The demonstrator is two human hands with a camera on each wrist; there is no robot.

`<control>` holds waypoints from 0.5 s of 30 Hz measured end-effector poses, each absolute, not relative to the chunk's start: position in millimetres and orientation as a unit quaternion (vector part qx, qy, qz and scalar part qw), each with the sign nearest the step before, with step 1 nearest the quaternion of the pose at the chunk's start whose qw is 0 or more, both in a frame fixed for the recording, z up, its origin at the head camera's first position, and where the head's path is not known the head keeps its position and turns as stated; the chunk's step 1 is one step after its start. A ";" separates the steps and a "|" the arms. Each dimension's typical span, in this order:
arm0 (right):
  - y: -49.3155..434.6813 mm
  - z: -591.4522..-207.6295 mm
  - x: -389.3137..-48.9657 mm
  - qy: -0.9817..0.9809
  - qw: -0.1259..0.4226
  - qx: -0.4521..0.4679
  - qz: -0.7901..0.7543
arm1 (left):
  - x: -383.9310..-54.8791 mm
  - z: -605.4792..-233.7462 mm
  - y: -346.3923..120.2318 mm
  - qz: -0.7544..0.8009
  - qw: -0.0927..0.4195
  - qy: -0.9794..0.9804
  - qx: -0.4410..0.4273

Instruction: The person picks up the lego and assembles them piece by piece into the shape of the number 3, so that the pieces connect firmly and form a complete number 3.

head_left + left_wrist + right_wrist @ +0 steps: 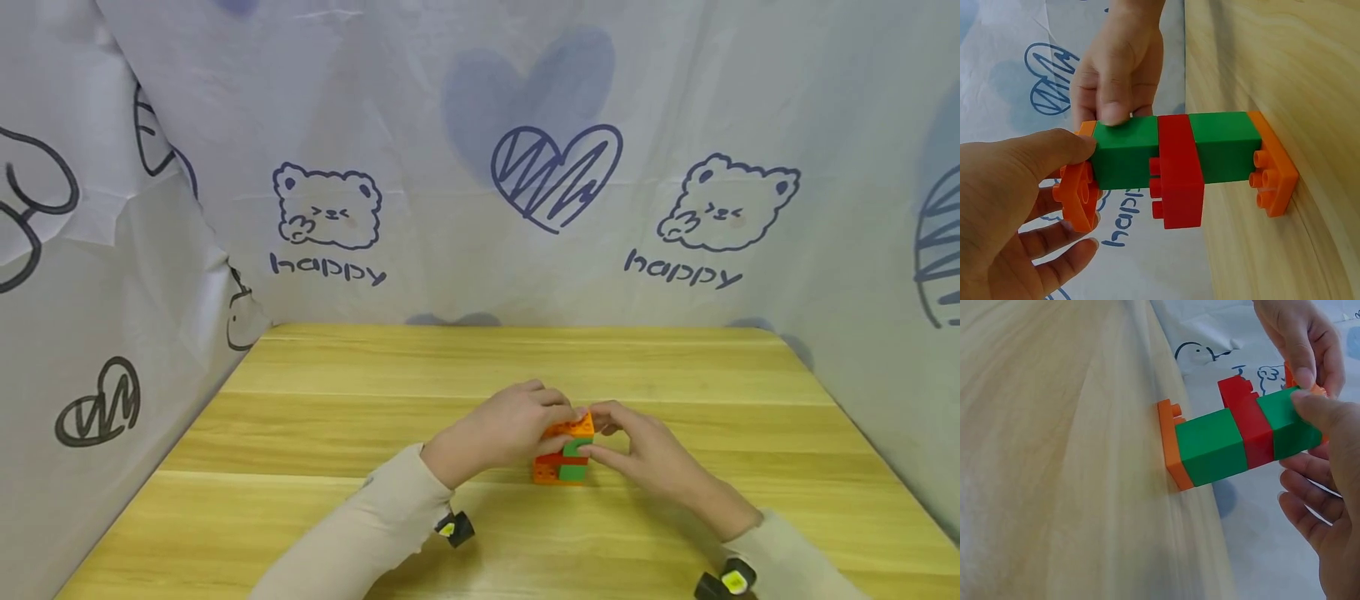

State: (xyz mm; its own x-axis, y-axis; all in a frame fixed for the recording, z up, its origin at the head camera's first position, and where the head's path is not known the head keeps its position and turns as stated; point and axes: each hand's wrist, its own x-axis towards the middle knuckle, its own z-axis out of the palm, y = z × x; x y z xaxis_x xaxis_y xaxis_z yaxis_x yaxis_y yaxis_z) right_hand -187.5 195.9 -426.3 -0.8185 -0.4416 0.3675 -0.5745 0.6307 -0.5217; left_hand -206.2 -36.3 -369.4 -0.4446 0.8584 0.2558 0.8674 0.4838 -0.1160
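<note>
A small tower of toy building bricks stands upright on the table. From the bottom it has a thin orange brick (pixel 1280 181), a green brick (pixel 1225 150), a red brick (pixel 1182 175) jutting to one side, another green brick (pixel 1125 156) and a thin orange brick (pixel 1077 197) on top. My left hand (pixel 517 425) holds the top orange brick, thumb on its near edge and fingers at the far side. From the right, my right hand (pixel 652 454) grips the upper green brick, its thumb against the face; its fingertips are partly hidden behind the tower.
The light wooden table (pixel 337 375) extends on all sides of the tower. White cloth (pixel 450 275) with drawn hearts, bears and lettering hangs behind the table and along both sides. Black wrist devices (pixel 456 528) sit at the sleeves.
</note>
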 end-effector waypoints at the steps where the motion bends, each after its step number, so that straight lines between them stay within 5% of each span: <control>1: 196.2 -425.6 -187.5 -0.897 0.102 0.284 0.322 | -206.2 -369.3 -36.4 -0.014 0.139 -0.850 -0.507; 15: 200.6 -424.6 -191.1 -0.890 0.108 0.301 0.326 | -206.6 -376.3 -39.5 -0.093 0.114 -0.859 -0.490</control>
